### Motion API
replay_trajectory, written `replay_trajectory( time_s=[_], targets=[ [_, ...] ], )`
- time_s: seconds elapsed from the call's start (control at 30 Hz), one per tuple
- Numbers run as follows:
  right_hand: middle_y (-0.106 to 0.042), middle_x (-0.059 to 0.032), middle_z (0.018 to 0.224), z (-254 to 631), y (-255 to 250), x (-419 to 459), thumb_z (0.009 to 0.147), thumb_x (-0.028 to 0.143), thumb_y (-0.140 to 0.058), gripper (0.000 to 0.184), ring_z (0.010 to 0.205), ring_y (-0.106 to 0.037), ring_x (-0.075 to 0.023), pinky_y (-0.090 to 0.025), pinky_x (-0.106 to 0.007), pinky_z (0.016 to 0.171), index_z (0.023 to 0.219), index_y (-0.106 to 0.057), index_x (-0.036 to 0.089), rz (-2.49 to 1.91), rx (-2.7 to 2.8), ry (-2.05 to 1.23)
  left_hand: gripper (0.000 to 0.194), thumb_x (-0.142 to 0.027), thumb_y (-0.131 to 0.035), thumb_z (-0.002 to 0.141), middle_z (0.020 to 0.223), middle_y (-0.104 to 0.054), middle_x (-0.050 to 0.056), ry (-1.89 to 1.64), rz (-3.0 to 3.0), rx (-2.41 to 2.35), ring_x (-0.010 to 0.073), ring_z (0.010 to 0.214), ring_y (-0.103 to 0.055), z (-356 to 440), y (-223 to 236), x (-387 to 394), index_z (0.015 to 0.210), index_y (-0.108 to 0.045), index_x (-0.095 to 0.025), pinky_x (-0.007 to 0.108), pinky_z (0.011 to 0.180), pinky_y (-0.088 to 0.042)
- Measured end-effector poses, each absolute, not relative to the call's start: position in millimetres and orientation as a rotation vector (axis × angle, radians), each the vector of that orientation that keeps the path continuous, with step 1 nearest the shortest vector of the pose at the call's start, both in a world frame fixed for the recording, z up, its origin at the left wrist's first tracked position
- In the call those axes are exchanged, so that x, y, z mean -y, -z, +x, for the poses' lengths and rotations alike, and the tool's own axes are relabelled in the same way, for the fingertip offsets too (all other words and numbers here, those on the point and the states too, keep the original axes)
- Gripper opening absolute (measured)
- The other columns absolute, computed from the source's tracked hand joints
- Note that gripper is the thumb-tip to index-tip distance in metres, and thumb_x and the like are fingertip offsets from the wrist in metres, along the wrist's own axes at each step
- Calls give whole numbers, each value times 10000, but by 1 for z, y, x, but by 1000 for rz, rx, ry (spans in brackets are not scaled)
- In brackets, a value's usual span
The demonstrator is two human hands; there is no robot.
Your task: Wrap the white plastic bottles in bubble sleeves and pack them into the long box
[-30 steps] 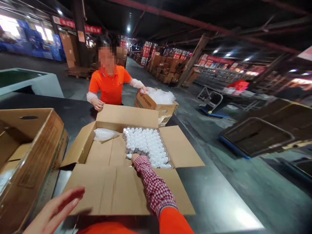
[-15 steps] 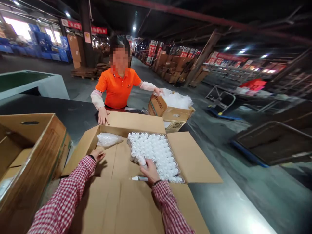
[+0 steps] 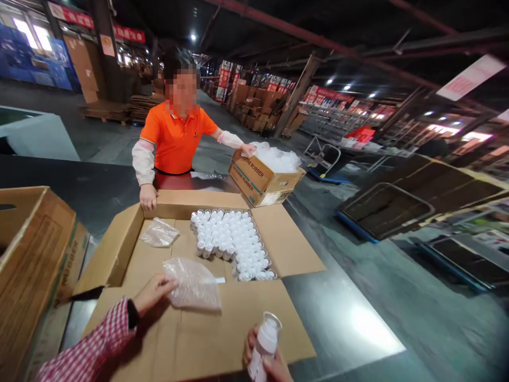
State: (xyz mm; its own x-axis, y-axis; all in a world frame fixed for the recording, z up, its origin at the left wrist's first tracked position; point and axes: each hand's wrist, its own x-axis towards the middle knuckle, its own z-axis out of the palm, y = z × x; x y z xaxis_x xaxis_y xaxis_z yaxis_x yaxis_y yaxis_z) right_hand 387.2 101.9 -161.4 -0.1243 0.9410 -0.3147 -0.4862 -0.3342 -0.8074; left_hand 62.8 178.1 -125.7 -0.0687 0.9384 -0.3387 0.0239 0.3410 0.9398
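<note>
White plastic bottle (image 3: 264, 342), clear cap, upright w/ slight tilt, held in right hand (image 3: 267, 361) at bottom edge of view, over the near flap (image 3: 191, 339) of the big box (image 3: 119, 249). Fingers wrapped round the lower body; hand partly cut off by frame. Left hand (image 3: 153, 292) pinches a clear plastic bag (image 3: 193, 284) by its left edge, thumb + fingers closed on the film. Bag crinkly, glossy, see-through, lying across the fold btw box floor and near flap. Bottle and bag near each other but apart; bottle is lower right of bag. Left sleeve red/white check.

Box: brown corrugated cardboard, all four flaps folded out flat, matte. Inside, right half: tight block of same white bottles (image 3: 230, 244), round tops, standing in rows. Left half mostly bare cardboard w/ a second small clear bag (image 3: 159, 233), crumpled, near far left corner. Well apart from both hands.

Co-worker in orange polo, pale sleeve covers, stands at the far side; one hand (image 3: 148, 197) rests on the box's far left corner, other hand (image 3: 247, 150) on a smaller box (image 3: 258, 183) printed "SILICONE RUBBER", filled w/ white crinkled plastic. Another brown box (image 3: 35, 254) at left edge, touching or just beside big box, can't tell. Table (image 3: 350, 318) dark, smooth, shiny w/ light glare.
</note>
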Motion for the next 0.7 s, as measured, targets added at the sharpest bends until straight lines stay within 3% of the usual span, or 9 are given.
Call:
replay_trajectory(
  time_s=[0.07, 0.13, 0.2, 0.3, 0.43, 0.57, 0.63, 0.7],
  targets=[
    [-509, -1, 685, 377, 150, -103, 485, 498, -800, 564, 543, -486, -136, -371, -273, 512, 943, -587, 249, -897, 770, -1746, 285, -309, -749, 690, 651, -554, 20, -944, 1225, -1420, 181, 721, -501, 68, 112, -125, 514, -582, -160, 292, 720, -412],
    [-474, 31, 609, 362, 139, -104, 487, 489, -807, 527, 486, -448, -110, -345, -246, 475, 886, -573, 236, -785, 914, -1885, 191, -354, -665, 766, 812, -610, 53, -906, 1686, -1506, 232, 861, -515, 67, 101, -83, 643, -658, -207, 346, 818, -401],
    [-540, 6, 634, 339, 127, -101, 470, 453, -832, 514, 515, -491, -118, -360, -241, 482, 838, -571, 208, -680, 1096, -2065, 185, -382, -593, 808, 859, -632, 66, -879, 1927, -1609, 252, 886, -538, 66, 98, -53, 727, -679, -239, 368, 815, -424],
    [-627, -51, 810, 291, 113, -86, 498, 425, -840, 551, 663, -577, -159, -439, -281, 606, 923, -582, 186, -572, 1333, -2223, 314, -478, -508, 845, 746, -633, 53, -962, 1654, -1672, 223, 731, -579, 77, 103, -26, 739, -650, -219, 314, 679, -484],
    [-613, -30, 834, 237, 113, -61, 498, 422, -845, 571, 750, -588, -194, -482, -318, 674, 946, -576, 192, -659, 1427, -1977, 443, -585, -387, 873, 878, -653, 67, -1240, 1179, -1564, 234, 798, -608, 101, 104, -3, 903, -632, -218, 321, 755, -527],
    [-598, -9, 698, 223, 119, -46, 574, 329, -792, 382, 554, -529, -132, -444, -257, 506, 846, -572, 176, -761, 1485, -1844, 440, -583, -413, 865, 662, -590, 35, -1232, 1200, -1548, 206, 651, -582, 90, 100, 24, 738, -602, -206, 274, 600, -503],
    [-559, 22, 576, 223, 117, -40, 579, 248, -738, 283, 406, -426, -81, -333, -202, 380, 771, -548, 164, -853, 1490, -1867, 401, -576, -442, 855, 611, -566, 14, -1171, 1239, -1706, 197, 604, -575, 67, 106, 42, 794, -609, -217, 263, 578, -492],
    [-533, 41, 510, 221, 113, -34, 557, 176, -677, 224, 342, -370, -59, -253, -180, 332, 708, -512, 165, -939, 1468, -1873, 360, -550, -485, 839, 704, -608, 24, -1156, 1306, -1955, 217, 662, -604, 42, 115, 59, 966, -604, -235, 283, 630, -511]
  ],
)
